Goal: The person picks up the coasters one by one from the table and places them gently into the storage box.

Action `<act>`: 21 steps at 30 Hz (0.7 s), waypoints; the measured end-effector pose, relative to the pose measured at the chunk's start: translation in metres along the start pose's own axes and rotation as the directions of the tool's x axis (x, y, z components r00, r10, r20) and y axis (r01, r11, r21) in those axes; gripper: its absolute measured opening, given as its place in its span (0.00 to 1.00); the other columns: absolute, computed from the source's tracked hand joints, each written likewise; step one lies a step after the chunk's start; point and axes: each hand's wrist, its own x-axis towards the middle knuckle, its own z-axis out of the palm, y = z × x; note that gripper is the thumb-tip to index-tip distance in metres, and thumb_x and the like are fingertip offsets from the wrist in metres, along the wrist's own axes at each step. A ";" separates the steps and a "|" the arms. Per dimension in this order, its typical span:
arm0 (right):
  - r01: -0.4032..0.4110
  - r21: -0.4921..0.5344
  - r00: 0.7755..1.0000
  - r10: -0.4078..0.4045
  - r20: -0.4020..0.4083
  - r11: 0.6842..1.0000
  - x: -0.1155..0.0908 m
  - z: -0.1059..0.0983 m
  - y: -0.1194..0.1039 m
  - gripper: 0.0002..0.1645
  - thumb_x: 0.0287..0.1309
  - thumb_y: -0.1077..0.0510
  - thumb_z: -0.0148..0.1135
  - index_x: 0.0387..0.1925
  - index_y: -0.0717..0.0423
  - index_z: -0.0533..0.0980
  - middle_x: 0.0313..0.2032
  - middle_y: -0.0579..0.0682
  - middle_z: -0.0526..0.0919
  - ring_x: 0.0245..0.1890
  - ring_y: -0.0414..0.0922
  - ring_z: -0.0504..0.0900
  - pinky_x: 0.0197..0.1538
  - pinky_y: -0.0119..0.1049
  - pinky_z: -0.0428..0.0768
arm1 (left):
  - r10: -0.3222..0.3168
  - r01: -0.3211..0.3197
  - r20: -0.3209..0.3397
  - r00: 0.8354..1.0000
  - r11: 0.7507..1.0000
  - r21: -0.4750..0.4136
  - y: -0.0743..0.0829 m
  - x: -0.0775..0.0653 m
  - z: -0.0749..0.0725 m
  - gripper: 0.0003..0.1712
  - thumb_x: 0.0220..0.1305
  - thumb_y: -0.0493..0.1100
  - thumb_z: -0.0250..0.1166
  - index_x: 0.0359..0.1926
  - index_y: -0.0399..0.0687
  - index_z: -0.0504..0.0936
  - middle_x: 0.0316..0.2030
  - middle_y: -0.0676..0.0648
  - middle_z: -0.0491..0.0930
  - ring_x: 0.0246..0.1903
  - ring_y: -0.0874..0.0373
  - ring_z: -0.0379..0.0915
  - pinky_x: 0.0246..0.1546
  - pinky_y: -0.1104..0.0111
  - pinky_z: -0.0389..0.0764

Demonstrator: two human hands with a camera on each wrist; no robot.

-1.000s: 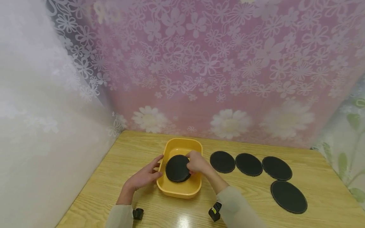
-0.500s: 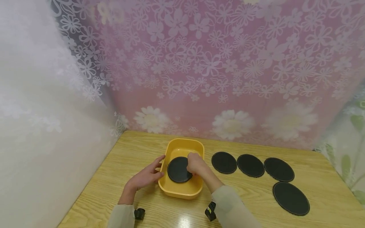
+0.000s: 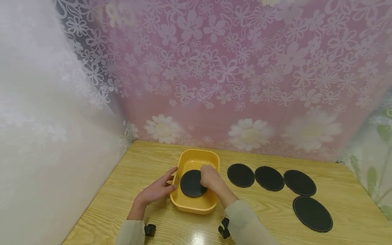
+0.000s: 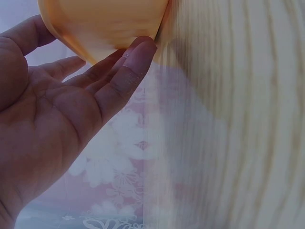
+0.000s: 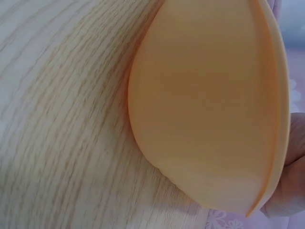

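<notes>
A yellow rectangular tub [image 3: 194,210] stands on the table with a round black coaster [image 3: 192,183] in it, stitched around its edge. My right hand [image 3: 211,178] reaches into the tub with curled fingers at the coaster's right edge; its fingertips are hidden. In the right wrist view, the tub's outer wall [image 5: 205,105] covers most of that hand [image 5: 290,176]. My left hand [image 3: 156,189] touches the tub's left side with fairly straight, spread fingers. Those fingers also show against the tub in the left wrist view, where the left hand [image 4: 62,105] is palm-side to the camera.
Right of the tub, three black coasters lie in a row: one nearest [image 3: 241,175], one in the middle [image 3: 269,178] and one farther right [image 3: 299,182]. Another coaster [image 3: 312,213] lies in front of the last. A patterned pink curtain [image 3: 214,85] hangs behind the wooden table [image 3: 266,221].
The coaster in the tub has settled lower; the second dark edge that showed beneath it is no longer visible. My right hand has shifted slightly with it. The left hand stays at the tub.
</notes>
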 end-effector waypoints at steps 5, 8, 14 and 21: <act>-0.009 0.004 0.999 0.009 -0.034 1.000 0.002 0.000 -0.001 0.09 0.56 0.74 0.60 0.25 0.62 0.75 0.20 0.53 0.74 0.17 0.46 0.73 0.20 0.34 0.70 | -0.006 0.006 -0.007 1.000 1.000 0.009 0.001 -0.001 0.000 0.41 0.74 0.42 0.56 0.80 0.52 0.45 0.69 0.29 0.57 0.62 0.38 0.67 0.50 0.54 0.79; -0.018 0.011 0.999 0.019 -0.050 1.000 0.003 0.001 -0.001 0.09 0.56 0.74 0.60 0.25 0.61 0.75 0.21 0.53 0.74 0.19 0.46 0.72 0.21 0.34 0.70 | -0.007 0.007 -0.007 1.000 1.000 0.011 0.001 -0.001 0.000 0.42 0.74 0.42 0.56 0.80 0.52 0.45 0.69 0.29 0.58 0.62 0.38 0.68 0.50 0.54 0.79; -0.026 -0.013 0.998 0.025 -0.065 1.000 0.003 0.002 -0.001 0.08 0.57 0.74 0.60 0.27 0.61 0.76 0.22 0.52 0.73 0.21 0.46 0.70 0.23 0.36 0.69 | -0.004 0.004 -0.004 1.000 1.000 0.003 0.000 -0.002 0.000 0.42 0.74 0.43 0.56 0.80 0.51 0.45 0.69 0.30 0.58 0.61 0.39 0.68 0.50 0.54 0.79; -0.018 -0.026 0.995 0.016 -0.100 0.999 0.002 0.002 -0.002 0.12 0.59 0.74 0.59 0.23 0.59 0.74 0.20 0.51 0.72 0.19 0.44 0.67 0.23 0.36 0.67 | 0.006 -0.006 -0.009 1.000 1.000 0.026 0.000 -0.002 0.000 0.42 0.74 0.43 0.56 0.80 0.51 0.45 0.70 0.29 0.57 0.65 0.36 0.63 0.52 0.52 0.78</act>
